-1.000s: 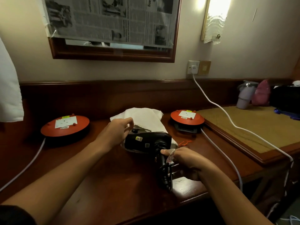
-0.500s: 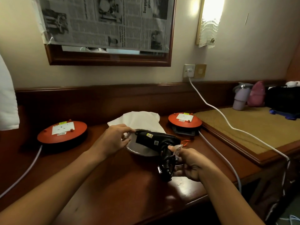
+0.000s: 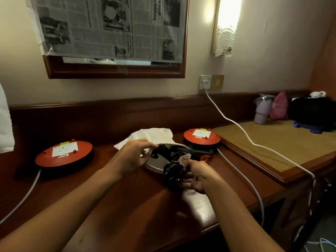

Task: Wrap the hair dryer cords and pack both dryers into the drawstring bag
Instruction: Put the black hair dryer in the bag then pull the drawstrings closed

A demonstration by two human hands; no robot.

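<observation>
A black hair dryer point(image 3: 170, 153) with its cord wound round the handle point(image 3: 172, 170) lies partly inside the mouth of a white drawstring bag point(image 3: 152, 136) on the dark wooden desk point(image 3: 127, 200). My left hand point(image 3: 131, 157) pinches the upper edge of the bag's mouth and holds it up. My right hand point(image 3: 197, 174) grips the cord-wrapped handle, a white tag sticking out by my thumb. The dryer's body is inside the bag's mouth. A second dryer is not visible.
Two orange round cable reels stand on the desk, one on the left point(image 3: 63, 156) and one behind the bag on the right point(image 3: 201, 138). White cables point(image 3: 236, 122) run from the wall socket point(image 3: 205, 82) across the raised side table point(image 3: 272, 142), which holds a tumbler point(image 3: 261, 111) and bags.
The dryer has tipped and slid forward, its body now inside the bag's mouth. My left hand has lifted the bag's upper edge over it. My right hand stayed on the handle.
</observation>
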